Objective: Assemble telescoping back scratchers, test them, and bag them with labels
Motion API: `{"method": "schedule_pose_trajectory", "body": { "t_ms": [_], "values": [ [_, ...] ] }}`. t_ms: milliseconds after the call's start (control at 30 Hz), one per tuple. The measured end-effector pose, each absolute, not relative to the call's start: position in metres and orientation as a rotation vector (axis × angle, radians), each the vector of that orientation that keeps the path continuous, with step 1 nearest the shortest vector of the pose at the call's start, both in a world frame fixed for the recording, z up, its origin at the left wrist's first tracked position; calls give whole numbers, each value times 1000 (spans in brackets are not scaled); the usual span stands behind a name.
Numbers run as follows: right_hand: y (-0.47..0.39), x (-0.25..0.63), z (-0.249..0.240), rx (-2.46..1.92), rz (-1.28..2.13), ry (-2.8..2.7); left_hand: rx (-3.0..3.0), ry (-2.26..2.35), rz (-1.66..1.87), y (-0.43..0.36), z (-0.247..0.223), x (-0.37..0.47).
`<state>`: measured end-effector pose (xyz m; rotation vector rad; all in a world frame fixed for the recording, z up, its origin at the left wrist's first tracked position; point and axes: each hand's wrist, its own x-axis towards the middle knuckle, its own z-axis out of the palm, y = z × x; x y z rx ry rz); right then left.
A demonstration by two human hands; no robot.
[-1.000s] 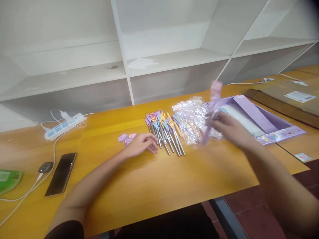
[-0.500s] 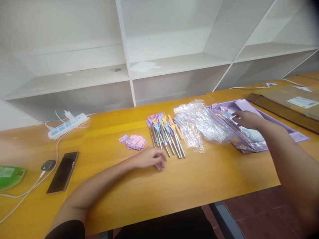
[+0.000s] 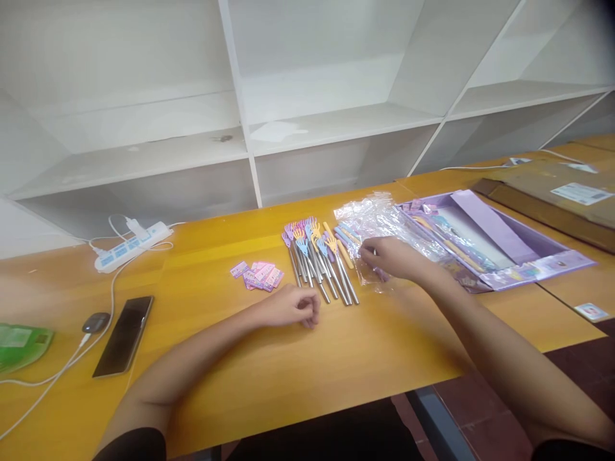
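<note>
My left hand [image 3: 295, 306] rests on the table with its fingers curled in and nothing visible in them. Just beyond it lies a pile of back scratchers [image 3: 312, 256] with metal rods and purple, yellow and blue claw heads. Small pink-purple cards [image 3: 259, 276] lie to its left. My right hand [image 3: 387, 256] hovers over clear plastic bags [image 3: 375, 211], fingers bent downward and slightly apart, holding nothing I can see. Near its fingertips are yellow, blue and purple handles [image 3: 344, 253], partly covered by plastic. At the right stands an open purple box [image 3: 542, 275] holding bagged long pieces.
A cardboard box [image 3: 542, 186] lies at the far right, and a small picture card [image 3: 591, 312] near the table edge. On the left are a phone [image 3: 123, 335], a power strip [image 3: 134, 246], cables and a green packet [image 3: 24, 346]. White shelves [image 3: 336, 125] stand behind.
My right hand has moved left, out of the purple box and over the plastic bags beside the handles. My left hand stays in place, its fingers curled a little tighter.
</note>
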<state>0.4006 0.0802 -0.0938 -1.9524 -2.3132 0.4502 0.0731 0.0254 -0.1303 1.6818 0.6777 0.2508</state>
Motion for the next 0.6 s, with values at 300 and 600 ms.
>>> {"method": "schedule_pose_trajectory", "body": {
  "t_ms": [300, 600],
  "values": [
    [83, 345, -117, -2061, 351, -2336, 1932, 681, 300, 26, -121, 73],
    [76, 332, -123, -2207, 319, -2198, 1973, 683, 262, 28, -125, 74]
  ]
}}
